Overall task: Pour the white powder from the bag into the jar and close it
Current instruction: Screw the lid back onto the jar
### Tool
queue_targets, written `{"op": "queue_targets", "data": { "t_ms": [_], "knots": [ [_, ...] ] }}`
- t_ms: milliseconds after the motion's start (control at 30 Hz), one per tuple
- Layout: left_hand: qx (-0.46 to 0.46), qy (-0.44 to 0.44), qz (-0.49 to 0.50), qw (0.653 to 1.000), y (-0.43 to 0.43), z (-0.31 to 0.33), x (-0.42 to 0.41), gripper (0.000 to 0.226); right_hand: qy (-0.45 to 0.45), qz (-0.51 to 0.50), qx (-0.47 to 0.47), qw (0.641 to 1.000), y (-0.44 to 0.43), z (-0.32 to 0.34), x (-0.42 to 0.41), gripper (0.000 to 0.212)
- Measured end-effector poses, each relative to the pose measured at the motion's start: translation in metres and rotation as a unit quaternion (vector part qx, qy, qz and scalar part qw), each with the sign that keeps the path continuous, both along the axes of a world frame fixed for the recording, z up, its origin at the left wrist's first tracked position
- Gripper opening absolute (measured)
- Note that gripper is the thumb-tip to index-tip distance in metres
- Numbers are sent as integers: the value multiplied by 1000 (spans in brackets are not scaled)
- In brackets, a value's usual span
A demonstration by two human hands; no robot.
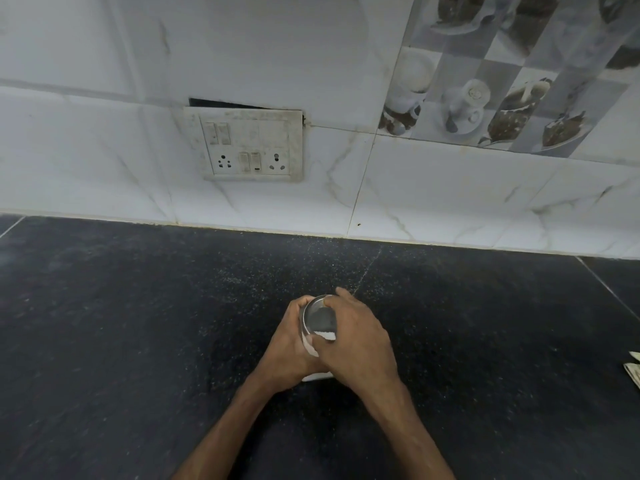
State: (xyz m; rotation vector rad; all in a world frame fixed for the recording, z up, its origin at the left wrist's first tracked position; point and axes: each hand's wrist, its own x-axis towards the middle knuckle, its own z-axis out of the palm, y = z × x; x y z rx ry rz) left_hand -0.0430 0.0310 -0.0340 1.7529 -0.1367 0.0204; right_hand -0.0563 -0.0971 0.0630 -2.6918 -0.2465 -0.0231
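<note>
A steel jar (317, 317) stands on the dark counter (138, 323) near the middle. Its mouth shows white powder (325, 336) at the near inside edge. My left hand (294, 344) wraps the jar's left side. My right hand (356, 337) covers the jar's right side and rim, fingers curled over it. A white strip (310, 349) shows between my hands, and a white edge (317, 376) shows beneath them; I cannot tell whether either is the bag or a lid. No lid is plainly visible.
Scattered white grains speckle the counter (311, 268) behind the jar. A tiled wall with a switch and socket plate (247, 145) rises at the back. Some paper items (633, 374) lie at the right edge.
</note>
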Motion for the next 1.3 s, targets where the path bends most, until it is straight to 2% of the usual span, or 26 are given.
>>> {"op": "queue_targets", "data": {
  "t_ms": [67, 167, 300, 367, 467, 533, 633, 700, 800, 900, 1000, 1067, 1167, 1233, 1300],
  "knots": [
    [1, 0, 3, 1000, 0, 1, 1, 86, -44, -41, -9, 998, 4, 1, -2, 56],
    [12, 0, -11, 1000, 1, 0, 0, 92, -28, -84, -89, 992, 7, 0, -1, 74],
    [-3, 10, -7, 1000, 0, 2, 0, 82, -28, 2, 12, 1000, 3, -9, -2, 54],
    [-5, 13, -1, 1000, -1, 3, 0, 78, -53, -1, 35, 998, 4, -13, -6, 49],
    [-3, 21, -11, 1000, 0, 5, 1, 83, -85, -66, -22, 994, 11, -8, -3, 57],
    [-3, 18, -16, 1000, 0, 6, 0, 84, -57, -51, -55, 996, 9, -6, 2, 61],
    [-12, 18, -6, 1000, 0, 8, -1, 81, 3, 9, 10, 1000, 2, -8, 4, 45],
    [-20, 15, -1, 1000, -1, 7, -1, 80, -36, 1, 36, 999, 0, -12, 0, 36],
    [-26, 25, -12, 999, 0, 6, -1, 86, -67, -50, 11, 996, 8, -10, -1, 46],
    [-22, 22, -19, 999, 1, 6, 0, 91, -51, -20, -28, 998, 2, -8, 2, 54],
    [-19, 24, -13, 999, 2, 3, 0, 97, 21, 53, 9, 998, -8, -6, 7, 43],
    [-15, 19, -15, 1000, 3, 3, 0, 98, -6, 54, 25, 998, -9, -8, 5, 35],
    [-8, 17, -28, 999, 6, 6, 1, 99, -58, 14, 54, 997, -9, -11, 2, 42],
    [7, 20, -48, 999, 9, 11, 2, 96, -99, 41, 36, 994, -13, -16, 6, 50],
    [17, 22, -73, 997, 12, 14, 5, 94, -93, 100, 28, 990, -16, -21, 11, 61]
  ]
}}
